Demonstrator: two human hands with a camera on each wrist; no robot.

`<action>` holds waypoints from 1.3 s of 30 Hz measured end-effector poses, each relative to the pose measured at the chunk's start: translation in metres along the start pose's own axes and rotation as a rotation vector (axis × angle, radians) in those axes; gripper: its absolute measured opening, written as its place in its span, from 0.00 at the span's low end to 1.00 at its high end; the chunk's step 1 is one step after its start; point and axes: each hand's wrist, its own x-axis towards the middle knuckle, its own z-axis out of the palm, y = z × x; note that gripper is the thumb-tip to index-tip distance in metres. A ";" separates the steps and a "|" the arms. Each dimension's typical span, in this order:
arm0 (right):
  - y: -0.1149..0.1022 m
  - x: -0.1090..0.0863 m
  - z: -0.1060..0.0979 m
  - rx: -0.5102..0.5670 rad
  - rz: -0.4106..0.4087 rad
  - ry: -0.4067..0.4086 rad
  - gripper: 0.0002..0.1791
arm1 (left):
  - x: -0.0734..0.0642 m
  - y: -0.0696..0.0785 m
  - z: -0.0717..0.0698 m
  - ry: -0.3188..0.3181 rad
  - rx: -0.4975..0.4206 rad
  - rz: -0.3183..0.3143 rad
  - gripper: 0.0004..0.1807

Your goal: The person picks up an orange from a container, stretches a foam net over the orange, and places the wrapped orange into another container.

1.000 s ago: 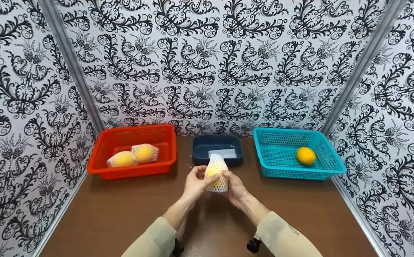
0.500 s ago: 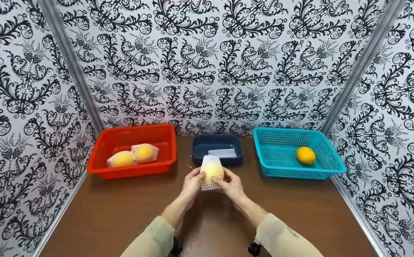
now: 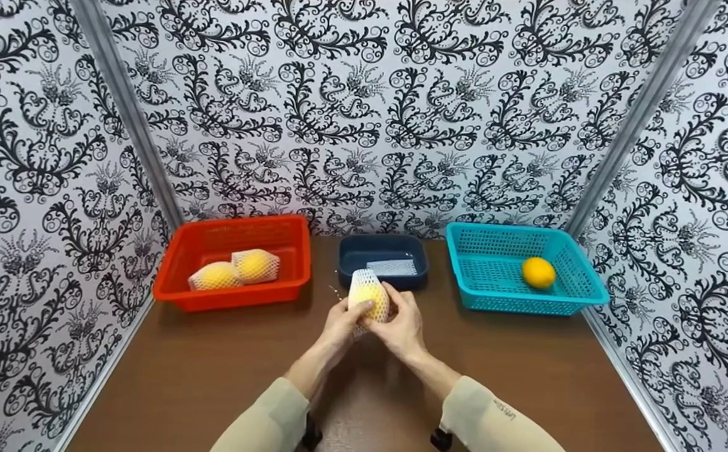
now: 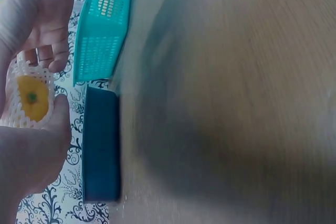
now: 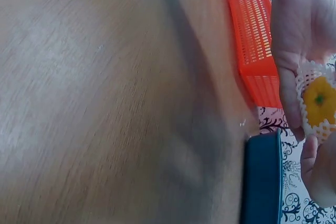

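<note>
In the head view an orange in a white foam net sleeve [image 3: 367,292] is held between both hands above the table. My left hand [image 3: 336,328] grips its left side, with the thumb across the front. My right hand [image 3: 406,328] holds the right side, its fingers and thumb round the net. Through the sleeve's open end, the left wrist view shows the bare orange [image 4: 32,98] with its green stem spot. The same open end of the foam net [image 5: 307,85] faces the right wrist camera. Fingers behind the fruit are partly hidden.
A red basket [image 3: 288,290] at the left holds two netted oranges [image 3: 255,267]. Behind the hands, a dark blue tray [image 3: 352,245] contains flat white foam nets [image 3: 395,268]. At the right, a turquoise basket [image 3: 527,306] holds one bare orange [image 3: 538,272]. Patterned walls enclose the table.
The netted orange has shifted slightly left and its top now tilts left. My right hand has moved up along its side, its fingers now nearer the top. The baskets' contents stay put.
</note>
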 end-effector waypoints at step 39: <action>-0.029 0.049 0.098 -0.294 -0.554 -0.206 0.14 | 0.027 0.159 -0.192 0.444 1.006 0.185 0.53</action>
